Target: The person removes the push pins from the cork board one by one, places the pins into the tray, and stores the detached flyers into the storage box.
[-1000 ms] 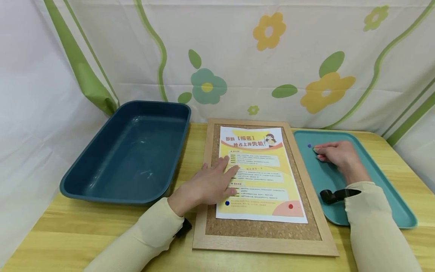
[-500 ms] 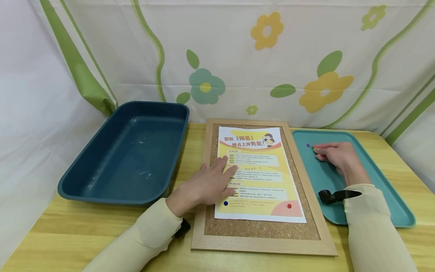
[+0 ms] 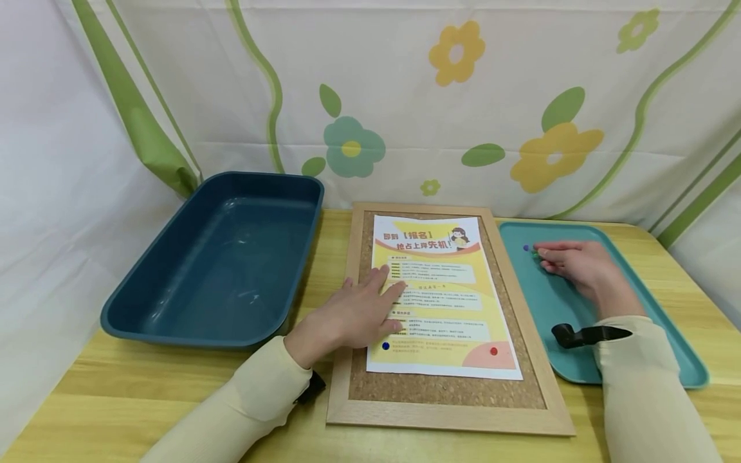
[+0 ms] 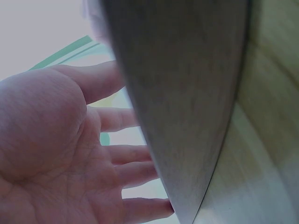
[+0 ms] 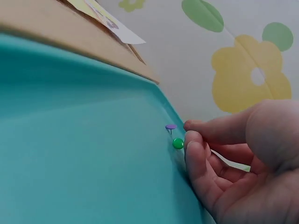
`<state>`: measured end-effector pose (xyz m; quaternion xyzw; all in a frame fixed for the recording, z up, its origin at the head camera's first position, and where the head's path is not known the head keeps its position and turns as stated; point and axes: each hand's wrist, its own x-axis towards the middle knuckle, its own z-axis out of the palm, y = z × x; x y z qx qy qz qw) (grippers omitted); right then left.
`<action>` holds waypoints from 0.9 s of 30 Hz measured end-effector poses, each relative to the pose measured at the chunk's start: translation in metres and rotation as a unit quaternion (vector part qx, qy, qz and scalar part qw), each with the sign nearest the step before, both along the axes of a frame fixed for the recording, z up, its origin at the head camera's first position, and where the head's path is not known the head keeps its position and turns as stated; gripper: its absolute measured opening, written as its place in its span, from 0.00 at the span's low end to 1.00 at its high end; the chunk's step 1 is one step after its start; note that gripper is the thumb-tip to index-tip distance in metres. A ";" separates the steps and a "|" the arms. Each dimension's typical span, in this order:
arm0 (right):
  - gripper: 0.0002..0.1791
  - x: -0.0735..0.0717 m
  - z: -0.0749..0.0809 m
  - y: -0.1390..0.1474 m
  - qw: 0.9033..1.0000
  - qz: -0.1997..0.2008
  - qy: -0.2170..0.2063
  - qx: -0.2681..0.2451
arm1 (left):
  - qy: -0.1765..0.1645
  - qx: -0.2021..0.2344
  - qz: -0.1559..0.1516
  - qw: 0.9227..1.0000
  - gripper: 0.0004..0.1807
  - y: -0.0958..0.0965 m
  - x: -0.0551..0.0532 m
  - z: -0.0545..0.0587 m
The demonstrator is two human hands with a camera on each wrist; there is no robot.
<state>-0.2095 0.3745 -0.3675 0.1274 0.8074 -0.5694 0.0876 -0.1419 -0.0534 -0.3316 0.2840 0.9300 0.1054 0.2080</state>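
My left hand (image 3: 356, 314) lies with fingers spread over a printed sheet (image 3: 446, 321) on a wood-framed cork board (image 3: 451, 393). In the left wrist view its straight fingers (image 4: 131, 173) reach over the frame's edge. A blue thumbtack (image 3: 386, 346) and a red thumbtack (image 3: 494, 351) sit at the sheet's lower corners. Over the teal tray (image 3: 637, 302), my right hand (image 3: 581, 265) has its fingertips drawn together and pinches a green thumbtack (image 5: 178, 143), whose round head shows just past them. A purple thumbtack (image 5: 171, 127) stands right beside it in the tray.
A deep dark-blue basin (image 3: 214, 270) stands left of the board. Behind everything hangs a white curtain (image 3: 405, 96) with printed flowers. Black wrist camera mounts (image 3: 587, 335) stick out from the sleeves. The table (image 3: 145, 399) is pale wood.
My right wrist has shifted right and the hand has turned slightly, so more of the green thumbtack shows at its fingertips. My left hand has stayed in place on the sheet.
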 end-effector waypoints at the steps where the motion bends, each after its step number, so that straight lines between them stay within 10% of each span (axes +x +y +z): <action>1: 0.15 0.000 0.001 -0.001 1.000 0.003 0.001 0.000 | -0.001 0.000 0.000 1.000 0.39 0.000 0.000 0.000; 12: 0.06 0.002 0.017 -0.026 0.998 0.013 0.037 0.047 | -0.001 0.002 -0.001 1.000 0.39 0.000 0.000 0.000; 27: 0.25 0.008 0.039 -0.058 0.993 0.048 0.069 0.077 | 0.080 0.018 0.009 0.997 0.33 -0.006 -0.013 -0.003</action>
